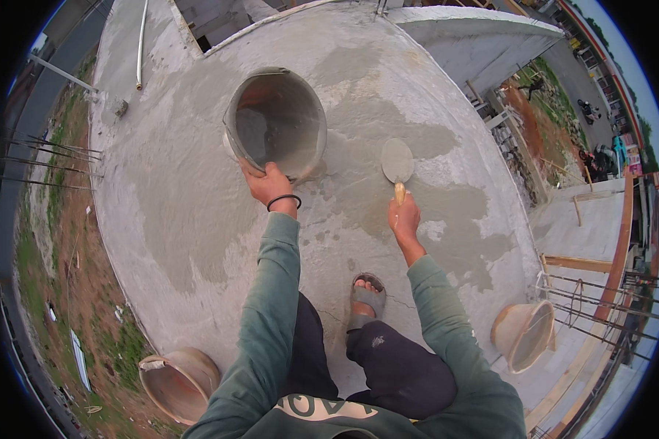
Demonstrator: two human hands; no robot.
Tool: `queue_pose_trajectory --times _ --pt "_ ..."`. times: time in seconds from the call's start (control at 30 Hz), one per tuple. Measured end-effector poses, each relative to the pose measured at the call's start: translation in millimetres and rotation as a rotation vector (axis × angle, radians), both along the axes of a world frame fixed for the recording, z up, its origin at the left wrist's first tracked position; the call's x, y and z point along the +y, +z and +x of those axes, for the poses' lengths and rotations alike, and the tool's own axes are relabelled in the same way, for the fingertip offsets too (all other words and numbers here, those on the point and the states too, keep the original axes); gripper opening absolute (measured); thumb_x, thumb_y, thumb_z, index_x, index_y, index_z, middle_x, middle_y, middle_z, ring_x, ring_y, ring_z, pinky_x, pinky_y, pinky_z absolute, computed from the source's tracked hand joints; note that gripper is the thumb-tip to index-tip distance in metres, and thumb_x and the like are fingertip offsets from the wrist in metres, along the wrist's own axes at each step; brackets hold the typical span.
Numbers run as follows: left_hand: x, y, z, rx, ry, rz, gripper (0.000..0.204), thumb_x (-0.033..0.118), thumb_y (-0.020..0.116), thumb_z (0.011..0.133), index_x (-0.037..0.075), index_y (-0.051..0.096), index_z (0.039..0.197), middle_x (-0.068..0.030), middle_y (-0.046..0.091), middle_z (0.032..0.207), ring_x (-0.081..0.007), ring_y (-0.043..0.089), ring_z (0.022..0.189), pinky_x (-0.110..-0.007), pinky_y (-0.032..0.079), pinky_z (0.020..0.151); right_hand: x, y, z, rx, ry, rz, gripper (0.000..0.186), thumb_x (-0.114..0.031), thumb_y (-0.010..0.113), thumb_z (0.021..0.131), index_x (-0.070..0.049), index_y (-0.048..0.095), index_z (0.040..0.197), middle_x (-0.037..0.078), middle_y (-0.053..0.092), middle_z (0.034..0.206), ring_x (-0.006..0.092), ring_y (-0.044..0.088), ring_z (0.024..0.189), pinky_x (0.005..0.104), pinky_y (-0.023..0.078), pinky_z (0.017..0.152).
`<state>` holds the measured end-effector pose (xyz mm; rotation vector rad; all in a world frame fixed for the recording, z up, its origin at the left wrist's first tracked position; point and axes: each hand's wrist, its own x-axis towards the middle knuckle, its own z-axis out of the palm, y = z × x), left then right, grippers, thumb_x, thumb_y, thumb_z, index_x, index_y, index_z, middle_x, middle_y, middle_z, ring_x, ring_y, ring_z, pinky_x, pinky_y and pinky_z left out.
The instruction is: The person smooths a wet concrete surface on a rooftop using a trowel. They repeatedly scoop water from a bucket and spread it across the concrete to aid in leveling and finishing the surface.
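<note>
My left hand (269, 186) grips the near rim of a cement-stained bucket (311, 121), which is tilted so that its mouth faces me. Grey residue coats the inside, with some wet grey material at the left. In my right hand (404, 214) is the wooden handle of a trowel (397, 160). Its rounded blade, smeared grey, points away from me just over the concrete slab (190, 139). Darker wet patches of cement (447, 197) spread over the slab around the trowel and to the left of the bucket.
Two more stained buckets stand at the near left (190, 366) and near right (512, 329). Rebar rods (600, 300) stick out beyond the right edge, others (51, 157) beyond the left. An opening (220, 29) breaks the slab's far side. A white pipe (141, 47) lies at the far left.
</note>
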<state>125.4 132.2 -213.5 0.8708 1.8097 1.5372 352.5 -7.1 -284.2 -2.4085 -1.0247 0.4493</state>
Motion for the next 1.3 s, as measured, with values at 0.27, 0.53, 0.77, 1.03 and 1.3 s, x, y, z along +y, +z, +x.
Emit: queue_pose_trajectory --times 0.27,0.53,0.77,1.03,1.3 --pt "8 15 -101 -0.239 0.272 0.025 0.074 0.004 0.055 0.081 0.001 0.032 0.151 -0.018 0.045 0.148 -0.0342 0.049 0.13 -0.038 0.04 0.108 43 -14 -65 0.026 0.184 0.008 0.028 -0.018 0.06 0.088 0.001 0.058 0.108 0.025 0.068 0.092 0.0463 0.064 0.089 0.0531 0.05 0.077" --pt "-12 53 -162 -0.569 0.436 0.002 0.076 0.003 0.054 0.083 0.013 0.026 0.153 -0.0116 0.043 0.145 -0.0295 0.052 0.124 -0.045 0.055 0.087 65 -1 -59 0.047 0.011 0.06 0.028 -0.02 0.059 0.089 0.0 0.058 0.109 0.025 0.068 0.096 0.0452 0.064 0.094 0.0524 0.049 0.081" --pt "-30 56 -212 -0.686 0.43 -0.028 0.074 0.002 0.053 0.084 0.017 0.026 0.152 -0.0093 0.041 0.144 -0.0309 0.053 0.121 -0.051 0.057 0.083 76 -14 -103 0.041 0.159 -0.049 0.031 -0.02 0.058 0.089 -0.001 0.058 0.113 0.024 0.068 0.098 0.0445 0.064 0.096 0.0522 0.05 0.083" --pt "-49 60 -253 -0.779 0.477 0.033 0.074 0.004 0.055 0.085 0.018 0.024 0.151 -0.0122 0.04 0.143 -0.0341 0.051 0.123 -0.055 0.056 0.087 92 -10 -132 0.048 0.155 0.04 0.03 -0.021 0.058 0.089 0.002 0.059 0.108 0.026 0.068 0.098 0.0456 0.064 0.096 0.0523 0.05 0.083" --pt "-60 55 -278 -0.834 0.581 -0.027 0.075 0.004 0.054 0.087 0.018 0.02 0.152 -0.0156 0.037 0.143 -0.0409 0.048 0.125 -0.062 0.053 0.092 149 -15 -217 0.113 0.351 0.026 0.026 -0.021 0.06 0.087 0.001 0.061 0.101 0.026 0.069 0.097 0.0464 0.065 0.095 0.0532 0.051 0.084"
